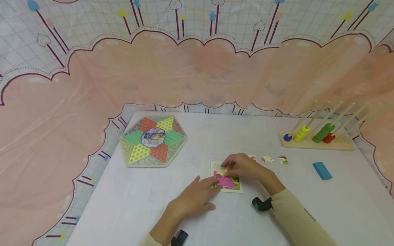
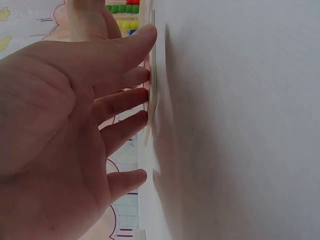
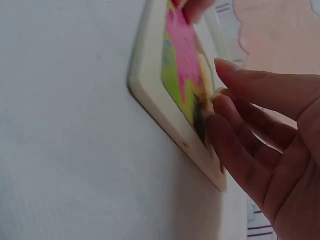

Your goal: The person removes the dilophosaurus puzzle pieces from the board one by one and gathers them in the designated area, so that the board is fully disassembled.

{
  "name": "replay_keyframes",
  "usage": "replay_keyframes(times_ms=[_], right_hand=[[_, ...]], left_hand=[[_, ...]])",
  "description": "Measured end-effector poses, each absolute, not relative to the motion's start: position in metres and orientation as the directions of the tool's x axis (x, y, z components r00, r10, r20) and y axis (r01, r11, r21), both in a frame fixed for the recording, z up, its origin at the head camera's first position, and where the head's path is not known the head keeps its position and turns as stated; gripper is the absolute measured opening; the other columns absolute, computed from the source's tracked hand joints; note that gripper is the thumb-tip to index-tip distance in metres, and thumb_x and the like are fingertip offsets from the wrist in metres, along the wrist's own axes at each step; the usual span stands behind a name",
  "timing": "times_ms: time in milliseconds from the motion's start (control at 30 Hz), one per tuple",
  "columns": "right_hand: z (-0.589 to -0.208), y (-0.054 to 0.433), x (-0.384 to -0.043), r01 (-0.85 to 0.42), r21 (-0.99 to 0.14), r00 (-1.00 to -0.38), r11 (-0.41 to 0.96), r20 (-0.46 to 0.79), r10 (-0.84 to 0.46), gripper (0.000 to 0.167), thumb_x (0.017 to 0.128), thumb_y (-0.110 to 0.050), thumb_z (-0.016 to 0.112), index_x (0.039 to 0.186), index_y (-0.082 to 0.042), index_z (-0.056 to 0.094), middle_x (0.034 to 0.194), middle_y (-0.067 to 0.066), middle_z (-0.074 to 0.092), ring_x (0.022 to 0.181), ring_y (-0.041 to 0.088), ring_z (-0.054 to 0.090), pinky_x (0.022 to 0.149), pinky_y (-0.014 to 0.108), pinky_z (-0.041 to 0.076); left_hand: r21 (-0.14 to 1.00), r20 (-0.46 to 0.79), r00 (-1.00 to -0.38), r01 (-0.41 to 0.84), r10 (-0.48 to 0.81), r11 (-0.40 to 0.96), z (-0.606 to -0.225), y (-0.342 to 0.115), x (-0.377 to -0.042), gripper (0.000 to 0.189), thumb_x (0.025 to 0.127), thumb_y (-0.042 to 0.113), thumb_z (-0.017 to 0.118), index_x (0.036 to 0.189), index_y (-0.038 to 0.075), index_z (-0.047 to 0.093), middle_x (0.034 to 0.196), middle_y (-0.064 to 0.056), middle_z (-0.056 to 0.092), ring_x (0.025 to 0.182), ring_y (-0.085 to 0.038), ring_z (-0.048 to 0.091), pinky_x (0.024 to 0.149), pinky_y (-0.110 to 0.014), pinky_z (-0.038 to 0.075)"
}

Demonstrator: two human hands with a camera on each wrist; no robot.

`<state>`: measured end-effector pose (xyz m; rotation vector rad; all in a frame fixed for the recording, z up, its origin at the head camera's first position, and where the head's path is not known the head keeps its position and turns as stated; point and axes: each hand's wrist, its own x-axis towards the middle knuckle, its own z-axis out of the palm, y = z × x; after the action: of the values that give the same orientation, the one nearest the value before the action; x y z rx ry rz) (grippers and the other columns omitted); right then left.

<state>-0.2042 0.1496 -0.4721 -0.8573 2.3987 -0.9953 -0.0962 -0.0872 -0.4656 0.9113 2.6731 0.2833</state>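
A small jigsaw puzzle in a pale wooden frame (image 1: pixel 235 191) lies on the white table, with a pink dinosaur picture (image 1: pixel 227 183) inside. My left hand (image 1: pixel 195 195) reaches in from the left, fingers extended and fingertips resting on the picture's left part. Seen from the left wrist, that hand (image 2: pixel 55 120) has its thumb near the frame's edge (image 2: pixel 154 75). Over the upper part of the frame, my right hand (image 1: pixel 244 166) pinches a small puzzle piece (image 3: pixel 218 93) between thumb and fingers; most of the piece is hidden.
Loose puzzle pieces (image 1: pixel 267 159) lie in a row right of the frame. A blue block (image 1: pixel 322 171) sits farther right, below a wooden bead rack (image 1: pixel 318 145) with upright rods. A hexagonal star-pattern game board (image 1: pixel 136 161) lies at the back left. A patterned curtain (image 1: pixel 184 75) hangs behind.
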Motion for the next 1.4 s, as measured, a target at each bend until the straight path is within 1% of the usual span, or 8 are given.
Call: replay_keyframes(times_ms=[167, 267, 400, 533, 833, 1033, 1233, 1400], right_hand=[[-0.477, 0.14, -0.204, -0.414, -0.709, -0.706, 0.571, -0.145, -0.693, 0.028, 0.088, -0.02, 0.08, 0.115, -0.012, 0.076, 0.103, 0.0, 0.072, 0.083, 0.005, 0.058, 0.074, 0.017, 0.053], [-0.477, 0.137, -0.204, -0.429, -0.689, -0.696, 0.584, -0.16, -0.7, 0.03, 0.088, -0.023, 0.081, 0.116, -0.015, 0.076, 0.106, -0.002, 0.07, 0.086, 0.006, 0.058, 0.077, 0.017, 0.053], [-0.475, 0.133, -0.204, -0.429, -0.657, -0.692, 0.62, -0.203, -0.693, 0.033, 0.088, -0.024, 0.08, 0.12, -0.02, 0.075, 0.11, -0.004, 0.067, 0.091, 0.008, 0.057, 0.081, 0.017, 0.052], [-0.474, 0.131, -0.204, -0.423, -0.639, -0.69, 0.642, -0.233, -0.686, 0.034, 0.088, -0.023, 0.08, 0.122, -0.022, 0.075, 0.111, -0.005, 0.066, 0.093, 0.009, 0.056, 0.081, 0.017, 0.051], [-0.47, 0.126, -0.204, -0.405, -0.599, -0.702, 0.691, -0.281, -0.654, 0.031, 0.089, -0.023, 0.079, 0.118, -0.029, 0.074, 0.107, -0.007, 0.064, 0.094, 0.01, 0.055, 0.083, 0.022, 0.051], [-0.47, 0.124, -0.205, -0.42, -0.601, -0.686, 0.68, -0.28, -0.672, 0.029, 0.09, -0.021, 0.078, 0.117, -0.026, 0.072, 0.108, -0.005, 0.064, 0.094, 0.01, 0.055, 0.083, 0.023, 0.05], [-0.471, 0.124, -0.207, -0.434, -0.62, -0.667, 0.653, -0.265, -0.696, 0.03, 0.09, -0.017, 0.078, 0.118, -0.02, 0.071, 0.109, -0.003, 0.066, 0.09, 0.01, 0.054, 0.08, 0.02, 0.05], [-0.47, 0.125, -0.208, -0.418, -0.663, -0.643, 0.621, -0.266, -0.718, 0.021, 0.09, -0.012, 0.077, 0.11, -0.017, 0.072, 0.099, -0.002, 0.067, 0.082, 0.01, 0.052, 0.072, 0.018, 0.048]], left_hand=[[0.264, -0.238, -0.745, 0.568, 0.623, 0.78, -0.466, -0.091, -0.094, 0.068, 0.093, 0.04, 0.071, 0.155, 0.028, 0.045, 0.166, 0.007, 0.036, 0.158, -0.018, 0.028, 0.125, -0.059, 0.028], [0.255, -0.254, -0.741, 0.569, 0.622, 0.782, -0.465, -0.093, -0.092, 0.071, 0.093, 0.041, 0.071, 0.157, 0.03, 0.041, 0.168, 0.008, 0.032, 0.16, -0.02, 0.024, 0.125, -0.06, 0.028], [0.268, -0.256, -0.748, 0.553, 0.612, 0.789, -0.466, -0.095, -0.089, 0.071, 0.094, 0.042, 0.07, 0.157, 0.031, 0.04, 0.169, 0.005, 0.031, 0.159, -0.02, 0.025, 0.125, -0.061, 0.027], [0.283, -0.242, -0.756, 0.545, 0.609, 0.789, -0.469, -0.095, -0.089, 0.069, 0.093, 0.042, 0.072, 0.156, 0.031, 0.043, 0.166, 0.001, 0.033, 0.157, -0.021, 0.028, 0.125, -0.06, 0.027], [0.341, -0.244, -0.758, 0.518, 0.605, 0.785, -0.473, -0.099, -0.088, 0.071, 0.093, 0.044, 0.071, 0.157, 0.031, 0.041, 0.167, 0.001, 0.031, 0.158, -0.024, 0.025, 0.126, -0.063, 0.022], [0.343, -0.244, -0.761, 0.512, 0.601, 0.787, -0.472, -0.1, -0.087, 0.072, 0.093, 0.043, 0.072, 0.156, 0.03, 0.042, 0.166, 0.0, 0.034, 0.157, -0.025, 0.027, 0.125, -0.066, 0.022], [0.325, -0.246, -0.761, 0.519, 0.601, 0.79, -0.473, -0.1, -0.088, 0.07, 0.094, 0.044, 0.07, 0.156, 0.031, 0.042, 0.164, 0.003, 0.037, 0.157, -0.024, 0.027, 0.125, -0.066, 0.022], [0.322, -0.241, -0.758, 0.527, 0.606, 0.787, -0.472, -0.099, -0.09, 0.068, 0.093, 0.045, 0.071, 0.155, 0.031, 0.045, 0.161, 0.003, 0.041, 0.156, -0.024, 0.029, 0.124, -0.066, 0.025]])
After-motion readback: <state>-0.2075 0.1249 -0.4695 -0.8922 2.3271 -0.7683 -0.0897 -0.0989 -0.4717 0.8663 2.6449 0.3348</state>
